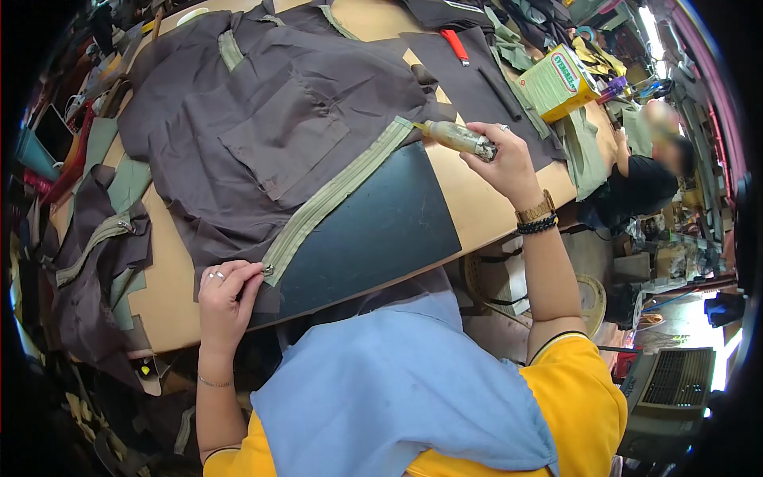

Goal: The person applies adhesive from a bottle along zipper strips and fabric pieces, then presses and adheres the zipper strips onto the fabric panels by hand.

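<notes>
A dark brown fabric piece [278, 95] with a stitched patch pocket [282, 143] lies spread over the table. Along its near edge runs an olive-green zipper [334, 191], slanting from lower left to upper right. My left hand [228, 296] pinches the zipper's lower end, beside the metal slider. My right hand [506, 159] grips a small, stained squeeze bottle [461, 139], tilted so that its narrow yellowish nozzle points at the zipper's upper end. Whether the nozzle touches the tape I cannot tell. A black board [373, 238] lies under the near side of the zipper.
A red-handled cutter [455, 46] and a dark rod [499, 94] lie at the back right. A yellow-green can [559, 79] stands beyond them. More brown fabric with a zipper [95, 246] hangs at left. Another person [648, 175] is at the far right.
</notes>
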`<move>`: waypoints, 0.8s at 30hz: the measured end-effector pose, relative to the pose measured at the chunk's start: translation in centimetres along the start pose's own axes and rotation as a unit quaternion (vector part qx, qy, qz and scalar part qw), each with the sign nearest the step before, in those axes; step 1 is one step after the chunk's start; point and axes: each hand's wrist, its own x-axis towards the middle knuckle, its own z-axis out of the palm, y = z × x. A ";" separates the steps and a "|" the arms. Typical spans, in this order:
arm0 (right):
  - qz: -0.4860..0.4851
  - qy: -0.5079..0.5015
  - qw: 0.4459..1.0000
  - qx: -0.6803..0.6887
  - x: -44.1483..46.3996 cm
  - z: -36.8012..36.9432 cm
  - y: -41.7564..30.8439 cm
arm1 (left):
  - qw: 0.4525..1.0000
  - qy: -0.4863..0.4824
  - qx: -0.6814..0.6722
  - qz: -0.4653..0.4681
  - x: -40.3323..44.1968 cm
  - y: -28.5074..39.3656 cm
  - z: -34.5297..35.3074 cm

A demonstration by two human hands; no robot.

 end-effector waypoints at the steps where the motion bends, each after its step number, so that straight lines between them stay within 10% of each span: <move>1: -0.003 0.000 1.000 -0.002 0.0 0.0 0.0 | 1.000 -0.001 0.001 0.000 0.0 0.0 0.0; 24: -0.030 -0.071 0.996 0.051 -1.0 0.4 -2.6 | 1.000 0.000 0.000 0.008 0.1 0.0 0.1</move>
